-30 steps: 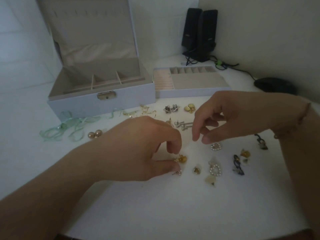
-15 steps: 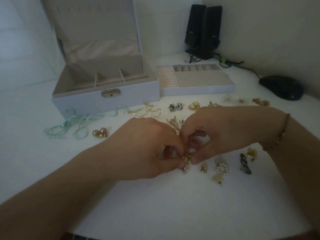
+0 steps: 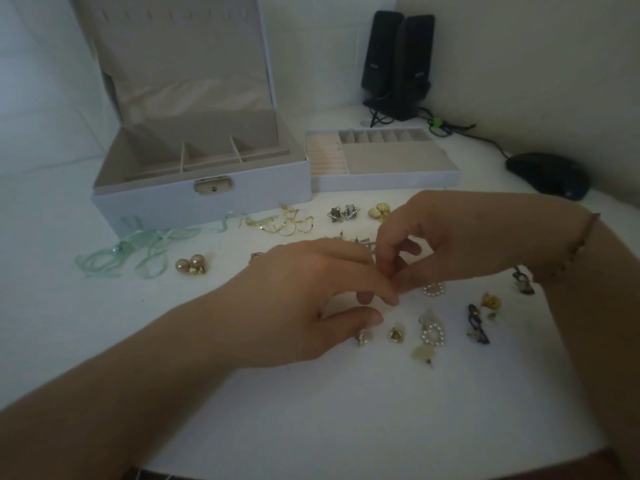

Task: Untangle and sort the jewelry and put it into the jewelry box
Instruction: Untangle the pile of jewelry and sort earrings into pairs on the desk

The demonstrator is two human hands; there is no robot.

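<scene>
Among scattered earrings at six o'clock of the open pale-blue jewelry box (image 3: 207, 199), its lid upright, the left hand (image 3: 311, 299) and right hand (image 3: 460, 244) meet fingertip-to-fingertip, their pinched contents indiscernible.

Scene dimly lit, bluish cast; soft noise and slight blur seen throughout. Faint shadow cast in front of the jewelry box (image 3: 201, 199). Left of the box, brighter wall. Wide-angle bending noted toward frame edges. No glare.
</scene>
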